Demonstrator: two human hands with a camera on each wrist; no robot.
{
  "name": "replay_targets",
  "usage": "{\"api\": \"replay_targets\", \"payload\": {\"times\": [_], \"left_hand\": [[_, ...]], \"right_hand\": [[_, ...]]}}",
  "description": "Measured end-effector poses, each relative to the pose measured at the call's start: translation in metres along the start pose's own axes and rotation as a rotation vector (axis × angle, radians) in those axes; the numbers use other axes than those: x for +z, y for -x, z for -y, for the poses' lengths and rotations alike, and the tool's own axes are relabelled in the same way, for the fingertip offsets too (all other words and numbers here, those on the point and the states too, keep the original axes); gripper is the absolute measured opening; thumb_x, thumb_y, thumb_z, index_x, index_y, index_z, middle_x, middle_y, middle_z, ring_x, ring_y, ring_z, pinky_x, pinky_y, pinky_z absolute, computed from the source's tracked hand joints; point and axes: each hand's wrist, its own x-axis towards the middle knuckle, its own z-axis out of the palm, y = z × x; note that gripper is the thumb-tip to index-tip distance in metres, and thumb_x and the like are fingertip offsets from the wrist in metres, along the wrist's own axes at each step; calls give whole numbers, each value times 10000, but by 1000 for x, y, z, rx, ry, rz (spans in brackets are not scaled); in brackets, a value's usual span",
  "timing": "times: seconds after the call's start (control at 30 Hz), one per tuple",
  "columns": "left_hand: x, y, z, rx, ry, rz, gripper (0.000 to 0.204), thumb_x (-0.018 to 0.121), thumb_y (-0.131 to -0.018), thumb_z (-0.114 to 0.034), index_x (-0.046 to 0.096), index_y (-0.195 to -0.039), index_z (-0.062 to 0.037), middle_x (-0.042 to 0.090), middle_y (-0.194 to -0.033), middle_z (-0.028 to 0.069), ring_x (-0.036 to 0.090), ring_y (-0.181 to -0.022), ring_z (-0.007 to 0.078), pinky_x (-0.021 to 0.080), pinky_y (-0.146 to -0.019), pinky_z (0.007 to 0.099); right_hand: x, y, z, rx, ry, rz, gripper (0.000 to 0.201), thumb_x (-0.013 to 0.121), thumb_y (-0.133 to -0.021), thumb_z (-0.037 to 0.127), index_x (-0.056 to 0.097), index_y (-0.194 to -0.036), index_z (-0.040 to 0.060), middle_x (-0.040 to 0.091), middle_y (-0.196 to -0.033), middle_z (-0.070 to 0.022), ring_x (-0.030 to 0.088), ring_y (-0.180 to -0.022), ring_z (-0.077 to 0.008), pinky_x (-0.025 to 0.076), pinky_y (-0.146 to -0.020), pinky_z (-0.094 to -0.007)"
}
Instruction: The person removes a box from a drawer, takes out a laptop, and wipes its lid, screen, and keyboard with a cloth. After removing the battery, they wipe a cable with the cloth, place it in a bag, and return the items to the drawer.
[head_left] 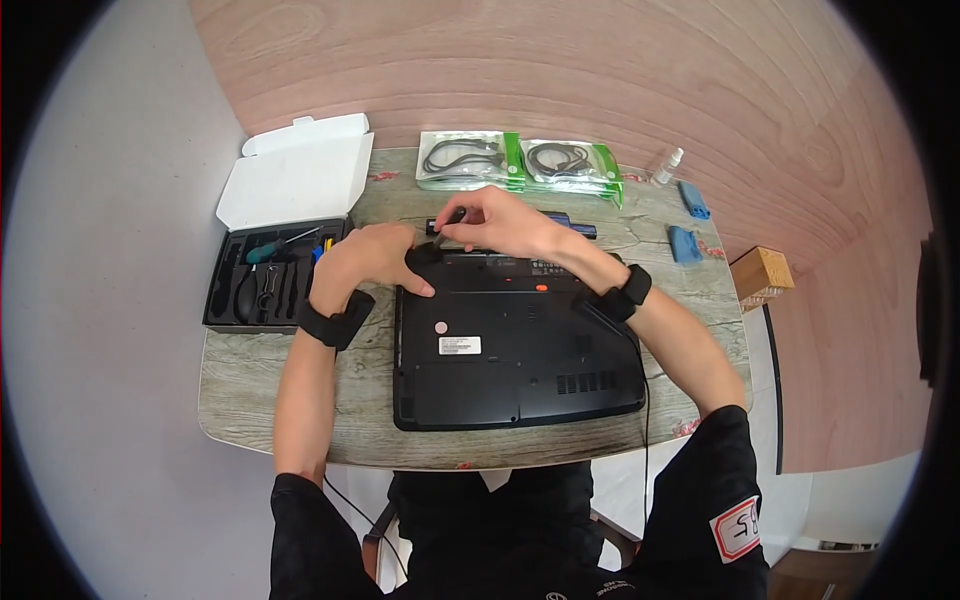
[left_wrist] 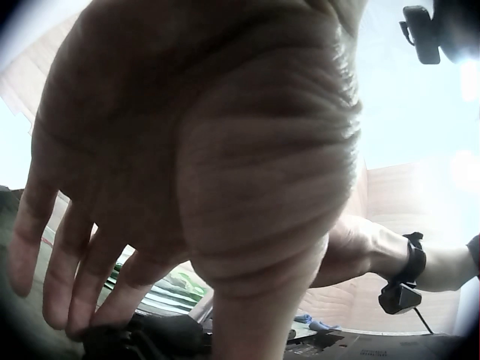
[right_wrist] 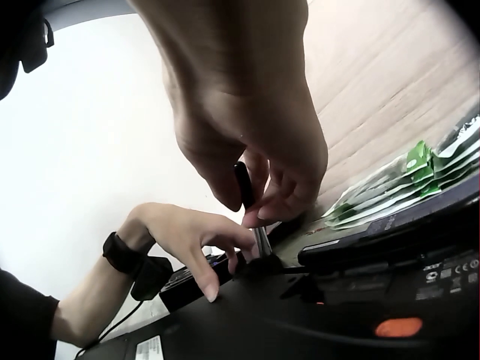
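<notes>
A black laptop (head_left: 560, 345) lies bottom side up on the table, its label and vents showing. Over its far left corner, my right hand (head_left: 505, 226) pinches a small brush (right_wrist: 244, 187) with a black handle and silvery collar. The brush's dark tip points down at the laptop's back edge. My left hand (head_left: 372, 256) rests at that same corner, thumb on the casing and the other fingers stretched out past the edge, as the left wrist view (left_wrist: 112, 180) also shows. Behind the laptop lies a dark battery (head_left: 570, 220), partly hidden by the right hand.
To the left an open tool box (head_left: 228, 300) holds a green-handled screwdriver (head_left: 264, 252) and other tools. Bagged cables (head_left: 468, 160) are stacked at the back. A spray bottle (head_left: 667, 166) and blue cloths (head_left: 684, 244) sit at the right. A wooden box (head_left: 762, 275) stands beyond the table's edge.
</notes>
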Motion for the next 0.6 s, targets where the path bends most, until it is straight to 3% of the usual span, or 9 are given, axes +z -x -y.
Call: {"api": "replay_targets", "payload": {"times": [0.17, 0.23, 0.3, 0.37, 0.47, 0.6], "left_hand": [[-3, -1, -2, -4, -13, 9, 804, 861, -649, -584, 641, -1137, 16, 670, -1133, 204, 648, -1071, 375, 519, -884, 445], [-2, -1, -1, -10, -13, 4, 805, 866, -641, -584, 638, -1123, 19, 669, -1121, 203, 649, -1057, 375, 518, -878, 446], [1, -2, 1, -28, -7, 14, 806, 871, -633, -585, 636, -1112, 20, 669, -1110, 200, 649, -1045, 375, 518, -872, 445], [0, -5, 0, -38, -10, 40, 808, 875, -627, -585, 634, -1105, 19, 669, -1100, 197, 649, -1034, 374, 519, -866, 443], [0, -5, -1, -58, -24, 41, 798, 877, -630, -580, 638, -1112, 10, 673, -1099, 187, 648, -1031, 373, 522, -863, 433], [-3, 1, -5, -30, -16, -6, 786, 873, -643, -572, 639, -1116, 10, 675, -1110, 184, 648, -1048, 369, 523, -871, 431]], "right_hand": [[-34, 19, -22, 52, 75, 6, 230, 639, -971, 197, 712, -1093, 16, 703, -882, -33, 637, -791, -122, 524, -703, -292], [-73, 36, -41, 69, 388, -1, 256, 668, -926, 212, 701, -1046, -12, 716, -885, -88, 659, -829, -172, 527, -722, -345], [-102, 61, -25, 329, 635, 17, 264, 691, -871, 222, 687, -990, -14, 712, -876, -146, 673, -832, -206, 520, -734, -384], [-118, 77, -35, 325, 841, -33, 298, 693, -833, 255, 697, -984, -2, 706, -873, -170, 679, -807, -241, 532, -755, -368], [-116, 85, -25, 257, 896, -136, 271, 687, -833, 233, 681, -955, -8, 693, -859, -189, 677, -819, -270, 524, -742, -385], [-87, 70, -1, 173, 535, -75, 255, 691, -836, 220, 666, -937, -13, 681, -833, -179, 660, -795, -320, 510, -736, -422]]}}
